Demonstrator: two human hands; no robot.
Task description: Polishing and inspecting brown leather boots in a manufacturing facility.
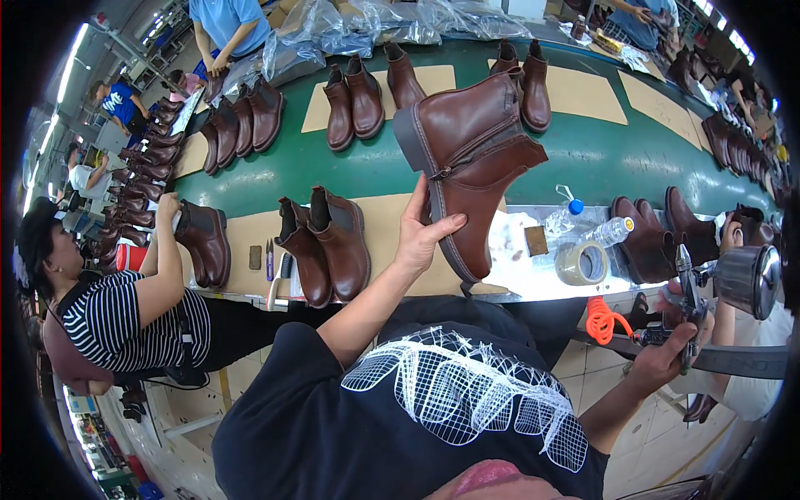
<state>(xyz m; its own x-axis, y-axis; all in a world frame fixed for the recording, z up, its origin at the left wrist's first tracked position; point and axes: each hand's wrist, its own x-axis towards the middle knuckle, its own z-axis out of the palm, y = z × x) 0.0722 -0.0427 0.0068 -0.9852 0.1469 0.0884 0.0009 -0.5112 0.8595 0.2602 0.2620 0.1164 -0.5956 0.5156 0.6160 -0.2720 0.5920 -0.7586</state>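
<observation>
My left hand (419,239) is closed round the sole of a brown leather ankle boot (479,179), holding it tilted above the table with its zipped side showing and the toe pointing down. Off to the right, my right hand (662,360) grips a metal spray gun (688,293) that carries a silver cup (742,279). An orange coiled hose (602,320) hangs beside the gun. The gun is well apart from the boot. Below the held boot lie a roll of clear tape (581,264) and a clear plastic bottle (612,232).
A green table (467,68) holds cardboard sheets (583,92) and several brown boots (367,92). A pair of boots (333,242) stands left of my arm, near a brush (285,268). A person in a striped shirt (137,321) works at left; another person's hand (732,233) is at right.
</observation>
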